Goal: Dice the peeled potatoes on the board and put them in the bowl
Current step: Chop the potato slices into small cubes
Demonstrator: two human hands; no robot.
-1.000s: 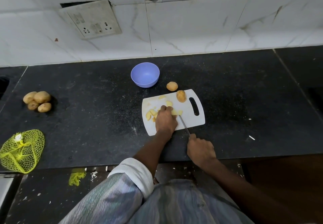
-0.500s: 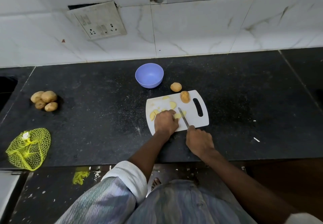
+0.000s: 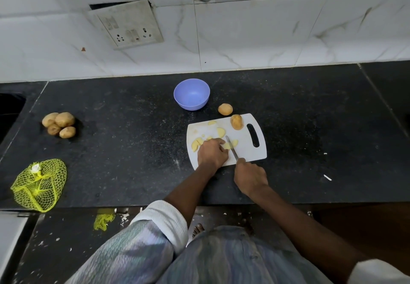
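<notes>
I counted four unpeeled potatoes [image 3: 58,125] heaped at the far left of the surface [image 3: 124,132], one whole potato [image 3: 225,109] just beyond the one white board [image 3: 246,148], and one more whole potato [image 3: 237,122] lying on it. There was one purple bowl [image 3: 191,94], one knife [image 3: 231,149], one yellow net bag [image 3: 38,185], and several cut potato pieces [image 3: 220,131] I could not number exactly.

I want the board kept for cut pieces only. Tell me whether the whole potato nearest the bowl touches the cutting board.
Apart. The head view shows dark counter between the potato and the cutting board's far edge.
</notes>
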